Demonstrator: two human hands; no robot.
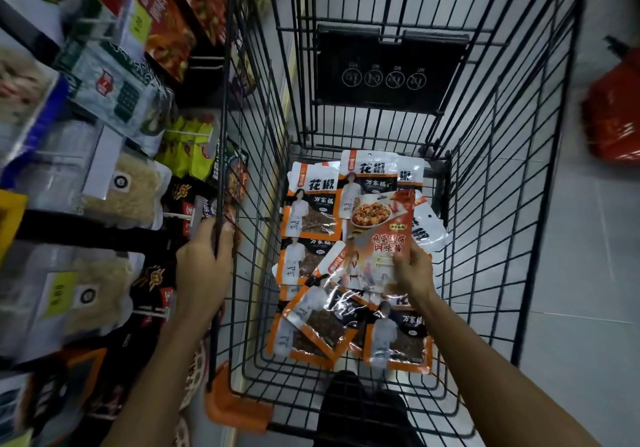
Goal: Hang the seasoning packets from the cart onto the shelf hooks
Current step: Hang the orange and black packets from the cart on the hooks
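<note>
A black wire cart (491, 204) fills the middle of the head view. Several orange-and-white seasoning packets (311, 211) lie scattered on its floor. My right hand (414, 270) is inside the cart, shut on one packet with a red dish picture (381, 228), held above the pile. My left hand (204, 263) grips the cart's left top rim (221, 155). The shelf hooks (187, 133) with hanging packets run down the left side, blurred.
Shelves on the left hold hanging bags of noodles (121, 190), black packets (180, 193) and green packets (187, 148). A red object (613, 117) lies on the tiled floor at the right. My dark shoes (360, 412) show under the cart's near end.
</note>
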